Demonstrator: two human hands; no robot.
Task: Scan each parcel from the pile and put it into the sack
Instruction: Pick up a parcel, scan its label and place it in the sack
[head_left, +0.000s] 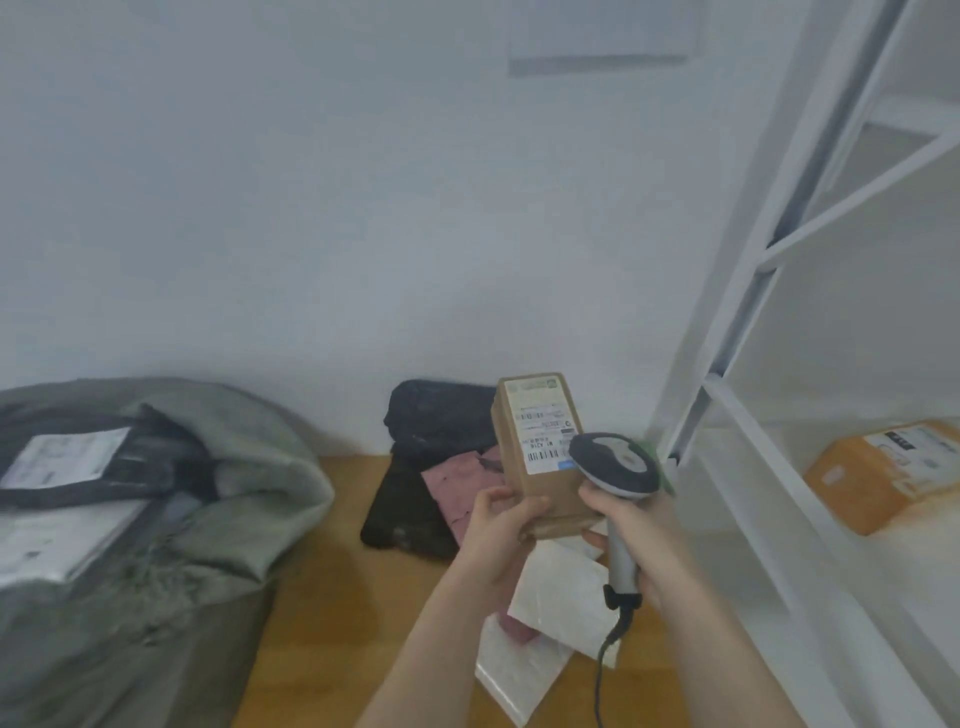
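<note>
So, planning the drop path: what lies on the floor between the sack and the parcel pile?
Bare wooden floor in the head view.

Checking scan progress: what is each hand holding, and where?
Left hand grips the brown box by its lower end; right hand grips the scanner by its handle.

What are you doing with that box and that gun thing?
A person is scanning parcels. The left hand holds a brown cardboard box upright, label facing the camera. The right hand grips a handheld scanner, its head right by the label's barcode. More parcels lie piled on the wooden floor by the wall. To the left, the grey-green sack sits open with parcels already inside.
</note>
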